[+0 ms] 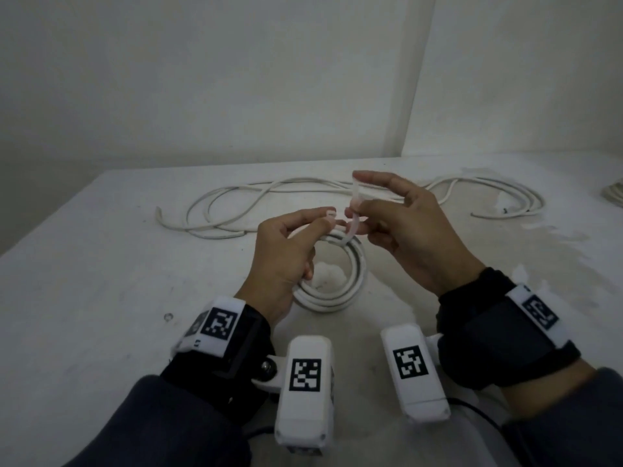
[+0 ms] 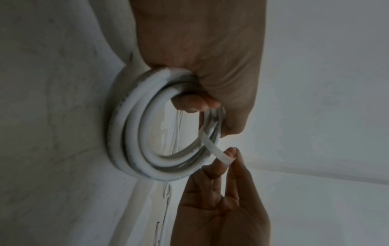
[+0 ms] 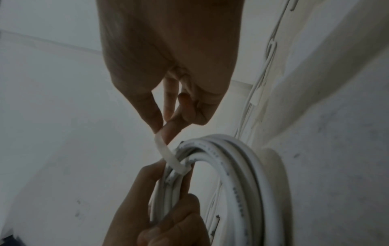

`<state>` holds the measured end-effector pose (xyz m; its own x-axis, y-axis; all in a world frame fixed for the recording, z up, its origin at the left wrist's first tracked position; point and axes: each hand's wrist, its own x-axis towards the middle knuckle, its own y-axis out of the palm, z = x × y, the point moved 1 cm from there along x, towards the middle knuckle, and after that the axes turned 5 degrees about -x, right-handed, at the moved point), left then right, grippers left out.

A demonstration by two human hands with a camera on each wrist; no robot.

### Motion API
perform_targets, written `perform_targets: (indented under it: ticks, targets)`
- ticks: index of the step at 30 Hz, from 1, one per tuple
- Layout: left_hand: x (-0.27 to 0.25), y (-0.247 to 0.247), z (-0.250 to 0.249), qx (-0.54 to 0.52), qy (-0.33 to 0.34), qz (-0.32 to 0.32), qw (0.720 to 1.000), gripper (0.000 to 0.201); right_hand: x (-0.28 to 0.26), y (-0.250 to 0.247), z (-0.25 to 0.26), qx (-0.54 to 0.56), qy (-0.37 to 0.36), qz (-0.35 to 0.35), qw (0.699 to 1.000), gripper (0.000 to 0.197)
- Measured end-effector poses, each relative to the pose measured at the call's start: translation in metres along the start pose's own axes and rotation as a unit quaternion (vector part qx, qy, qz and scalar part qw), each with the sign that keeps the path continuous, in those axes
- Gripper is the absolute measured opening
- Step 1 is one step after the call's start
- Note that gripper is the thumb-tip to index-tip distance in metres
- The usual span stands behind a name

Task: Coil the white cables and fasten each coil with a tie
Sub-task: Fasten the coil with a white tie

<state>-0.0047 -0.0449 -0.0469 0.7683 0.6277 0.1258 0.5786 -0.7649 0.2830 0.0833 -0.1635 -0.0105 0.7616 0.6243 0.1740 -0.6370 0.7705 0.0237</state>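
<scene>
A white cable coil stands tilted on the table, its top lifted. My left hand grips the coil near its top, fingers curled round the strands. A thin white tie loops round the coil's top. My right hand pinches the tie between thumb and fingers and holds it up; the other fingers are spread. In the left wrist view the tie runs from the coil to my right fingertips.
Loose white cables sprawl across the back of the white table, with more loops at the right. Another bundle shows at the far right edge. White walls stand behind.
</scene>
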Motion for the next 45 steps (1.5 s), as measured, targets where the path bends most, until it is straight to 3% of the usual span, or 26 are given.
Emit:
perform_targets:
  ticks: [4, 9, 21, 33, 41, 45]
  targets:
    - [0.0001, -0.0006, -0.0004, 0.008, 0.019, 0.002, 1.000, 0.011, -0.0018, 0.0010, 0.0015, -0.030, 0.000, 0.032, 0.999, 0.021]
    - [0.0007, 0.0002, -0.0003, 0.015, 0.028, 0.001, 0.999, 0.010, -0.0014, 0.0019, 0.0001, -0.065, 0.013, -0.012, 0.998, 0.019]
    - [0.0005, -0.0006, 0.0008, 0.020, 0.040, 0.013, 0.999, 0.013, -0.0017, -0.0003, -0.0030, -0.101, -0.032, 0.016, 0.994, 0.008]
    - [0.0005, -0.0011, 0.0007, 0.024, 0.044, 0.020, 0.999, 0.014, -0.0020, -0.0008, -0.0036, -0.116, -0.042, 0.014, 0.992, 0.007]
    - [0.0010, -0.0017, 0.0002, 0.032, 0.046, 0.022, 0.998, 0.015, -0.0017, -0.0008, -0.0029, -0.108, -0.051, 0.018, 0.993, 0.022]
    - [0.0015, -0.0019, 0.0002, 0.033, 0.048, 0.024, 0.998, 0.016, -0.0015, -0.0010, -0.0034, -0.107, -0.047, 0.021, 0.993, 0.017]
